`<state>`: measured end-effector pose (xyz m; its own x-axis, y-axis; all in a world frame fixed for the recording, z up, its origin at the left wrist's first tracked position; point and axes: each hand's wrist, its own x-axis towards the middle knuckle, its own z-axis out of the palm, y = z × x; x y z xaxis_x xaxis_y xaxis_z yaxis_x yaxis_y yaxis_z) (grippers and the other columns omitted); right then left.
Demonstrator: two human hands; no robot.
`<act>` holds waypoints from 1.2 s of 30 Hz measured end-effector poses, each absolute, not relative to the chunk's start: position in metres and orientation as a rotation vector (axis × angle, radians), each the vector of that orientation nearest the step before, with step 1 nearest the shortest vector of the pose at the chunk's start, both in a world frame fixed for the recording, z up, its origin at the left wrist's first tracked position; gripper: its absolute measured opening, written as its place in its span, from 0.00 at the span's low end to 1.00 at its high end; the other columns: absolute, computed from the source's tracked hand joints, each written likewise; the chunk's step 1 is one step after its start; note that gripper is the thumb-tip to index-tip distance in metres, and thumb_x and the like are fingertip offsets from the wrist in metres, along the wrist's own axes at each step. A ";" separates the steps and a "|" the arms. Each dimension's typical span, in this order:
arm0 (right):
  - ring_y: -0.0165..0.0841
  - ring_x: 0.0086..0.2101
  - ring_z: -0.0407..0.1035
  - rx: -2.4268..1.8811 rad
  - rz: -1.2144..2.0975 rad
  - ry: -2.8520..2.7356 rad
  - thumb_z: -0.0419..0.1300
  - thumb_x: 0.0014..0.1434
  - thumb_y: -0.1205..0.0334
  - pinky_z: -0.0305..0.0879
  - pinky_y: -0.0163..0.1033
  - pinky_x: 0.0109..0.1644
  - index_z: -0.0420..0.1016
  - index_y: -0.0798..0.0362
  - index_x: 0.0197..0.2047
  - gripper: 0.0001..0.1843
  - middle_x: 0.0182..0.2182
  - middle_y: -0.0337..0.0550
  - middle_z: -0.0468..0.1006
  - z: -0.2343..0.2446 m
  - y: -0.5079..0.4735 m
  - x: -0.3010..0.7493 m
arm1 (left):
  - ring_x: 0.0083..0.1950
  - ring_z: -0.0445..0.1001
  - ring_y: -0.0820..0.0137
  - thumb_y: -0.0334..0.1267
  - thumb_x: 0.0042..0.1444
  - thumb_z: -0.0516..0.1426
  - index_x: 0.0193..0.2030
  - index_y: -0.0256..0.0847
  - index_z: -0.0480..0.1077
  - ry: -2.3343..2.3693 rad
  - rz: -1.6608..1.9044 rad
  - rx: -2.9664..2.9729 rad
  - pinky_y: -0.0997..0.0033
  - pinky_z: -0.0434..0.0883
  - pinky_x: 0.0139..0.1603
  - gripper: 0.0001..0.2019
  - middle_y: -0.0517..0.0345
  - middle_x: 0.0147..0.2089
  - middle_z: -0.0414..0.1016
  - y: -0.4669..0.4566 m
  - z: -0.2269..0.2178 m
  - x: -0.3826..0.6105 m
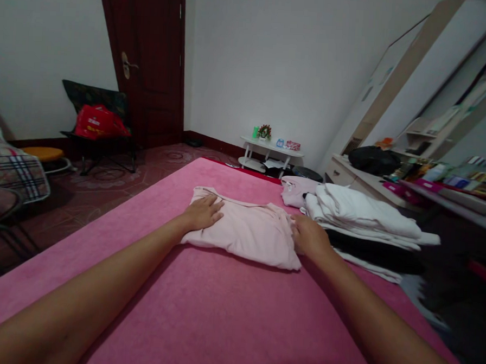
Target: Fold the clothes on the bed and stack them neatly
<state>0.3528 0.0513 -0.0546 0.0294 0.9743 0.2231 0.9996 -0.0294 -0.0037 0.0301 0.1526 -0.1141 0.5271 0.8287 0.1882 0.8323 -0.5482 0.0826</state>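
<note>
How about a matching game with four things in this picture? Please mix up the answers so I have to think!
Things:
1. shirt
2. bag
3. door
4. left hand

Matches:
A. bright red, on a chair
B. spread flat on pink cloth
C. pale pink
D. dark, with a handle

Right pairs: 1-C, 2-A, 3-D, 4-B

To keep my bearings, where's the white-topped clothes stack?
In the head view, the clothes stack is right of the right hand, on the pink cover.
</note>
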 end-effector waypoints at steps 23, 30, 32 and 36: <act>0.44 0.40 0.74 -2.341 0.035 -1.709 0.55 0.55 0.45 0.60 0.39 0.34 0.76 0.49 0.45 0.21 0.38 0.50 0.80 -0.087 0.053 0.371 | 0.66 0.59 0.59 0.47 0.63 0.49 0.62 0.42 0.63 -0.756 -0.532 -3.121 0.58 0.58 0.64 0.23 0.46 0.66 0.59 0.097 -0.060 0.138; 0.42 0.42 0.72 -2.111 -0.157 -1.685 0.56 0.54 0.51 0.64 0.39 0.42 0.75 0.53 0.39 0.16 0.39 0.51 0.78 -0.091 0.046 0.366 | 0.71 0.49 0.49 0.59 0.61 0.43 0.68 0.45 0.55 -0.896 -0.186 -3.216 0.37 0.48 0.64 0.32 0.41 0.71 0.49 0.088 -0.084 0.175; 0.42 0.41 0.73 -2.059 -0.040 -1.552 0.58 0.52 0.54 0.65 0.40 0.42 0.74 0.54 0.40 0.16 0.37 0.51 0.79 -0.090 0.050 0.370 | 0.72 0.45 0.49 0.60 0.62 0.41 0.69 0.47 0.53 -0.954 -0.170 -3.206 0.37 0.45 0.65 0.33 0.43 0.72 0.46 0.087 -0.090 0.176; 0.43 0.43 0.74 -1.770 0.394 -1.207 0.56 0.51 0.59 0.69 0.41 0.42 0.67 0.60 0.53 0.26 0.46 0.59 0.76 -0.080 0.064 0.375 | 0.72 0.44 0.50 0.63 0.61 0.39 0.70 0.49 0.50 -0.960 -0.156 -3.193 0.38 0.42 0.66 0.35 0.46 0.73 0.44 0.088 -0.095 0.176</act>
<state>0.3752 0.0639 -0.0797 0.4662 0.8559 0.2240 0.5591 -0.0888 -0.8244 0.1755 0.0879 -0.0951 0.8319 0.5539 0.0325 0.5358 -0.8171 0.2127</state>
